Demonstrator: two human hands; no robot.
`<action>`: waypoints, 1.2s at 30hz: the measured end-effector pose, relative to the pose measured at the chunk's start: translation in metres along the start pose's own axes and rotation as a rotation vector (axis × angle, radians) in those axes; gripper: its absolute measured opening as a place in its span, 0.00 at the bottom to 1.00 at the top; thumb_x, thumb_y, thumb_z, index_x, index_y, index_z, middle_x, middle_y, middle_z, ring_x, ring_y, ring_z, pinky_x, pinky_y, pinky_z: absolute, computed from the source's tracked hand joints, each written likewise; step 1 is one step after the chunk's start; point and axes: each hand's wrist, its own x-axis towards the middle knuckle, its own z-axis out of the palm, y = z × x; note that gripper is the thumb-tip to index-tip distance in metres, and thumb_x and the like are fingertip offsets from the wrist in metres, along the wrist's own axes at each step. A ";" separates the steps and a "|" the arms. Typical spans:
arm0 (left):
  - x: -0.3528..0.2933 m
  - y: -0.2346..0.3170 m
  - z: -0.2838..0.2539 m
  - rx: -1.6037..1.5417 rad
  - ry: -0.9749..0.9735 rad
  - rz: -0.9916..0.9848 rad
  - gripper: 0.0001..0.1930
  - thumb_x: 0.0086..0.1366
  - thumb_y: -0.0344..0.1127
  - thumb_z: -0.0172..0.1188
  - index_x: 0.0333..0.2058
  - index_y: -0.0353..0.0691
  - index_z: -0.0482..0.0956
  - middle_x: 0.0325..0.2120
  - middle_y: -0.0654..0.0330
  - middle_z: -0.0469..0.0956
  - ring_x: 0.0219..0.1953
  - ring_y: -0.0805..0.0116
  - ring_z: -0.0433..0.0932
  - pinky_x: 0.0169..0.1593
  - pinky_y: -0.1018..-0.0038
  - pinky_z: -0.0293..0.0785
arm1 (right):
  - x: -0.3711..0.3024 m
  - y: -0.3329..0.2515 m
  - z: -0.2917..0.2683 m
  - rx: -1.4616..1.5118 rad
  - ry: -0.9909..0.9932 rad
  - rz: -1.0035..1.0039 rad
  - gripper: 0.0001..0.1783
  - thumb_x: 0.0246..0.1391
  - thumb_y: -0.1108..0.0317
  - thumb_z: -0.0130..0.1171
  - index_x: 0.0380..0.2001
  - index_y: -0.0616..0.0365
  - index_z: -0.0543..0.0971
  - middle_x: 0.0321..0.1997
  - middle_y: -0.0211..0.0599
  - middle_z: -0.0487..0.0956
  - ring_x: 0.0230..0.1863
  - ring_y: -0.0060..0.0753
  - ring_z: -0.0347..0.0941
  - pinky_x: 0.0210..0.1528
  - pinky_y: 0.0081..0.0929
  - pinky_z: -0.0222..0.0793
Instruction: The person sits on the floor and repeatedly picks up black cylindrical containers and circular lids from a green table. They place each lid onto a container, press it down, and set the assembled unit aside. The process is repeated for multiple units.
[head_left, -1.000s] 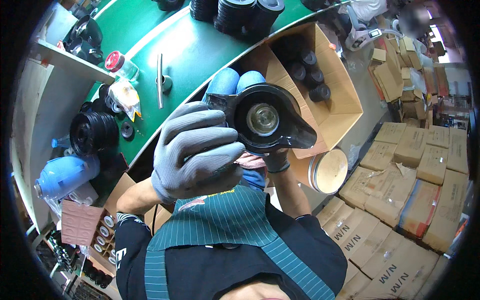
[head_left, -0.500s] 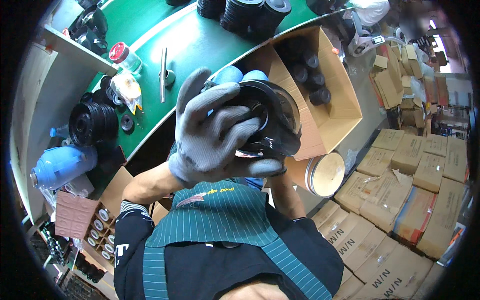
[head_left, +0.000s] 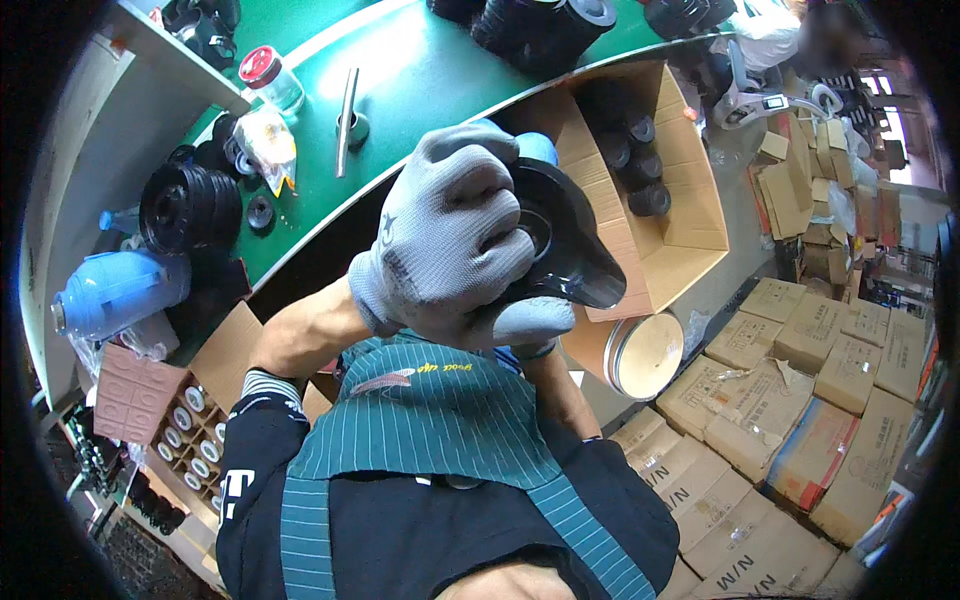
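Observation:
In front of my chest I hold a glossy black plastic part (head_left: 580, 245) with a round opening and a spout-like lip pointing right. My left hand (head_left: 455, 235), in a grey knit glove, is closed on its near left side. The fingers curl into the opening and the thumb lies along the lower edge. My right hand (head_left: 538, 148) supports the part from behind. Only a blue-coated fingertip shows above the rim, and its wrist (head_left: 545, 375) shows below; the rest is hidden.
A green workbench (head_left: 420, 90) carries a red-lidded jar (head_left: 275, 82), a metal tube (head_left: 347, 125) and stacked black rings (head_left: 190, 210). A carton (head_left: 690, 250) of black parts opens at right, above a round drum (head_left: 645, 358). Stacked cartons (head_left: 770, 400) fill the lower right.
My left fingers have curled tighter into the black part, where some were raised before. The part has turned and shifted slightly right. Less of my right hand's blue fingertips shows.

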 end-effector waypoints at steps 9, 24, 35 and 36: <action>-0.029 -0.018 0.002 -0.171 0.201 -0.107 0.33 0.63 0.63 0.72 0.53 0.42 0.80 0.49 0.55 0.80 0.56 0.46 0.77 0.65 0.45 0.73 | 0.033 -0.031 0.017 -0.075 -0.049 -0.148 0.45 0.76 0.34 0.34 0.81 0.57 0.56 0.84 0.48 0.59 0.80 0.46 0.61 0.82 0.47 0.56; -0.228 -0.177 0.063 0.673 -0.077 -0.917 0.41 0.70 0.56 0.66 0.69 0.29 0.68 0.63 0.36 0.72 0.68 0.36 0.68 0.71 0.47 0.62 | 0.117 -0.080 0.078 -1.649 -0.583 -0.660 0.38 0.49 0.44 0.74 0.60 0.52 0.83 0.61 0.50 0.81 0.62 0.56 0.78 0.67 0.46 0.72; -0.132 -0.183 0.058 -0.387 -0.160 -1.038 0.26 0.72 0.38 0.70 0.66 0.38 0.80 0.44 0.60 0.91 0.37 0.76 0.85 0.37 0.71 0.80 | 0.127 -0.069 0.059 -0.605 -0.197 -0.249 0.63 0.67 0.16 0.27 0.83 0.61 0.43 0.80 0.60 0.62 0.74 0.51 0.68 0.78 0.48 0.59; -0.100 -0.162 0.057 -0.431 -0.203 -0.945 0.27 0.71 0.36 0.71 0.66 0.38 0.79 0.44 0.61 0.90 0.36 0.76 0.83 0.38 0.73 0.79 | 0.127 -0.068 0.060 -0.556 -0.162 -0.226 0.63 0.67 0.16 0.27 0.84 0.60 0.42 0.79 0.60 0.63 0.73 0.51 0.69 0.77 0.47 0.61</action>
